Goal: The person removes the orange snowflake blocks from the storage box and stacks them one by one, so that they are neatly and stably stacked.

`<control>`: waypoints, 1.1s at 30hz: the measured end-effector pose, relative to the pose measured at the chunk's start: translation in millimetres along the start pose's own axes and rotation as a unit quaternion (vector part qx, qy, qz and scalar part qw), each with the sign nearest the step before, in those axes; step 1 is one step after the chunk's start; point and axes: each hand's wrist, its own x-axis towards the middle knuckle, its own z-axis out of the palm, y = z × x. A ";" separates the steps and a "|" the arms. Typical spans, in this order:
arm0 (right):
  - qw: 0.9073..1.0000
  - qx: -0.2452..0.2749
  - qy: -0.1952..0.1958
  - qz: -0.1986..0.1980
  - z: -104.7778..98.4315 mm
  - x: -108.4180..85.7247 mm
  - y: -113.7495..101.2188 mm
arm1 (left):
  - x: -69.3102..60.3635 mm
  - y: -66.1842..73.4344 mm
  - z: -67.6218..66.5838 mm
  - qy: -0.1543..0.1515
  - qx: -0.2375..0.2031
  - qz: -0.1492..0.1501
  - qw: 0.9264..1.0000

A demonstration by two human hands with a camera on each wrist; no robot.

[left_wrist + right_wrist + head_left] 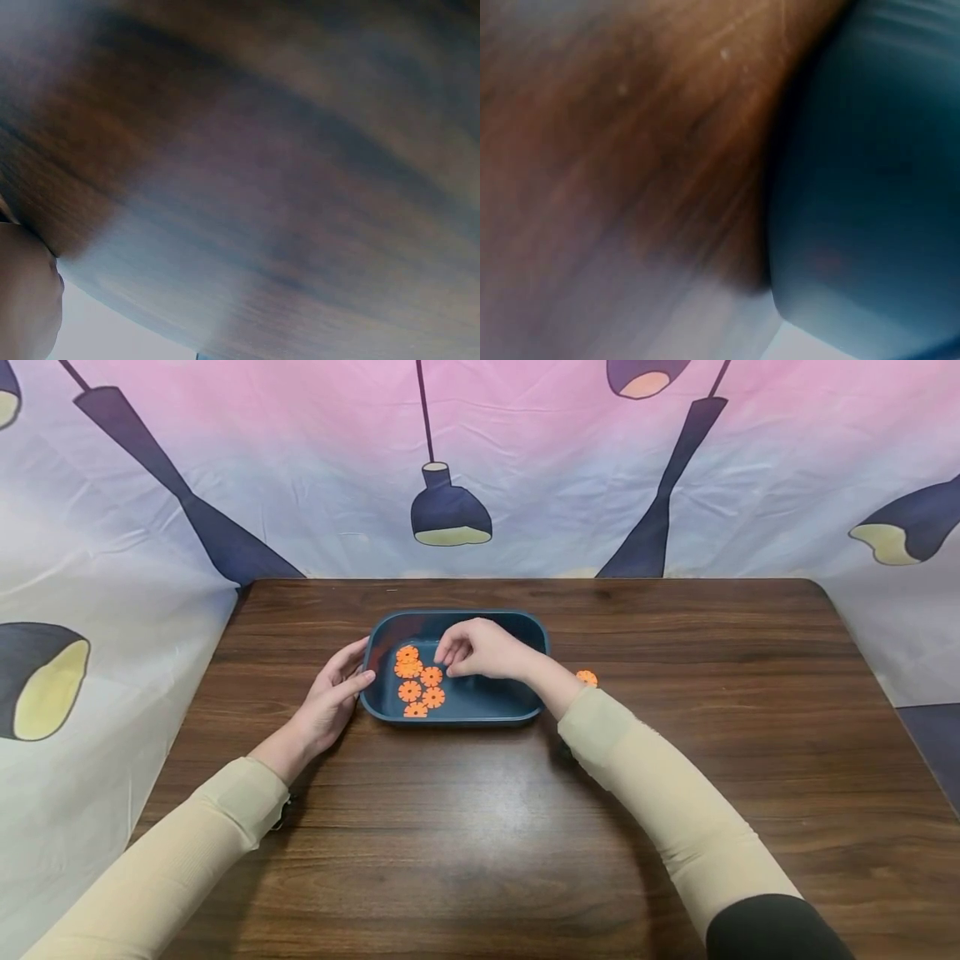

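Observation:
In the head view a dark blue tray (487,722) sits on the table, with several orange notched discs (409,691) grouped in its left part. My left hand (330,702) grips the tray's left end, thumb at the rim and fingers along the outer wall. Over the middle of the tray is my right hand (483,650), its fingers loosely bent, just right of the discs, with nothing visible between fingers and thumb. The left wrist view shows part of a hand (28,292) at the lower left. The tray's outer wall (870,172) fills the right of the right wrist view.
Another orange disc (587,678) lies on the table right of the tray, partly hidden by my right sleeve. Something dark shows under that sleeve near the wrist. The wooden table (712,652) meets a printed cloth (525,435) at its back edge.

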 end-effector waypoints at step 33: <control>0.993 -0.105 -0.058 -0.011 34.6 14.1 1.9 | -1.0 0.3 -0.3 0.003 -0.001 0.008 1.000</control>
